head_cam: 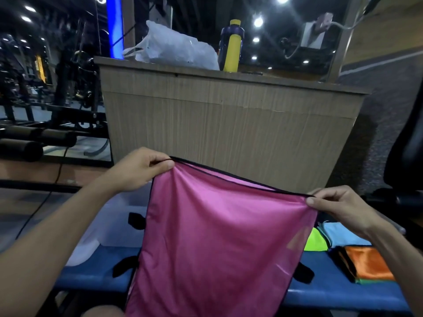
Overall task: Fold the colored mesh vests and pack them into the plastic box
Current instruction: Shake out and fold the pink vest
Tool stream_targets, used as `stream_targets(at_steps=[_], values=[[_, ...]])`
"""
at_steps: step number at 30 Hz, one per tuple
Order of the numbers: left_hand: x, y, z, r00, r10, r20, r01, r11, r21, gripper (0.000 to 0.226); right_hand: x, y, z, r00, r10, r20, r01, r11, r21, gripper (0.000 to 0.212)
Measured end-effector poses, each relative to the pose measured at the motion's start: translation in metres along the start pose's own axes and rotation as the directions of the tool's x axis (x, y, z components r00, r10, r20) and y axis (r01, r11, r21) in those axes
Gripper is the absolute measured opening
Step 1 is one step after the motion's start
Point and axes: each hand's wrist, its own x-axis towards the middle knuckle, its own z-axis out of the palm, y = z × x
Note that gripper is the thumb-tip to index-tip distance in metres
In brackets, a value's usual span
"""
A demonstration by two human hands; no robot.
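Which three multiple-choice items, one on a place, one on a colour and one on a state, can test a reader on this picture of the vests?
1. Where do the folded vests lie?
A. on the blue bench, at the right
B. on the wooden counter
C. on the floor

2. What colour is the held vest?
A. orange
B. pink
C. green

3. How is the pink vest held?
A. by one hand
B. by both hands at its top edge
C. by no hand

Key: 1 A, the folded vests rest on the blue bench. 2 B, the pink vest. 3 B, left hand and right hand pinch its edge.
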Motion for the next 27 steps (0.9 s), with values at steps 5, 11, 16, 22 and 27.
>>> stream_targets(at_steps=[5, 11, 16, 22, 27], values=[[-0.004, 0.002, 0.003, 0.996, -0.083, 0.04, 0.09, 0.969, -0.232, 0.05, 0.007, 0.005, -0.013, 1.0, -0.009, -0.026, 0.007, 0.996, -0.084, 0.024], [-0.011, 0.027, -0.003, 0.991, -0.048, 0.125, 0.105, 0.852, -0.512, 0.034, 0.022, -0.02, -0.026, 0.972, -0.127, -0.197, 0.167, 0.965, 0.203, 0.059], [-0.011, 0.037, 0.0, 0.99, -0.035, 0.134, 0.074, 0.951, -0.301, 0.018, 0.031, -0.041, -0.034, 0.955, -0.17, -0.245, 0.211, 0.965, 0.155, 0.036], [-0.004, 0.029, 0.014, 0.976, -0.151, -0.154, 0.079, 0.914, -0.397, 0.009, 0.026, -0.025, -0.038, 0.95, -0.204, -0.238, 0.207, 0.978, -0.016, 0.066], [0.0, 0.021, 0.011, 0.986, -0.147, -0.079, 0.069, 0.794, -0.605, 0.019, 0.019, -0.01, -0.032, 0.965, -0.173, -0.195, 0.171, 0.985, -0.026, 0.066]])
